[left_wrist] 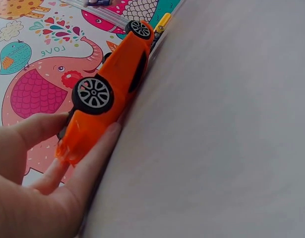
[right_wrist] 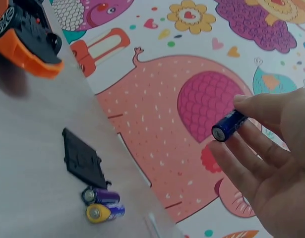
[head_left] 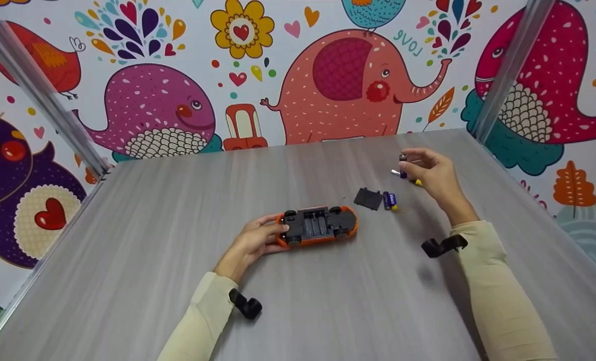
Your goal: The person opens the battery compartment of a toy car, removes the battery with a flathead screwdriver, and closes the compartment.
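Observation:
An orange toy car (head_left: 318, 226) lies wheels up, its dark underside with an uncovered battery compartment (head_left: 315, 223) facing the head camera. My left hand (head_left: 258, 238) grips one end of it, thumb on the underside and fingers along the body. In the left wrist view the car (left_wrist: 110, 84) shows its side and silver-spoked wheels. My right hand (head_left: 433, 173) pinches a dark blue battery (right_wrist: 229, 125) between thumb and fingers, raised over the table. Beneath that hand, a small item with a shiny tip and yellow part (head_left: 418, 182) is partly hidden.
A black battery cover (head_left: 368, 199) lies on the grey table (head_left: 177, 260) to the right of the car. Beside it are a purple battery (right_wrist: 103, 195) and a blue-and-yellow battery (right_wrist: 108, 212). A wall printed with cartoon animals (head_left: 167, 100) stands behind the table, with metal posts (head_left: 513, 70) at its corners.

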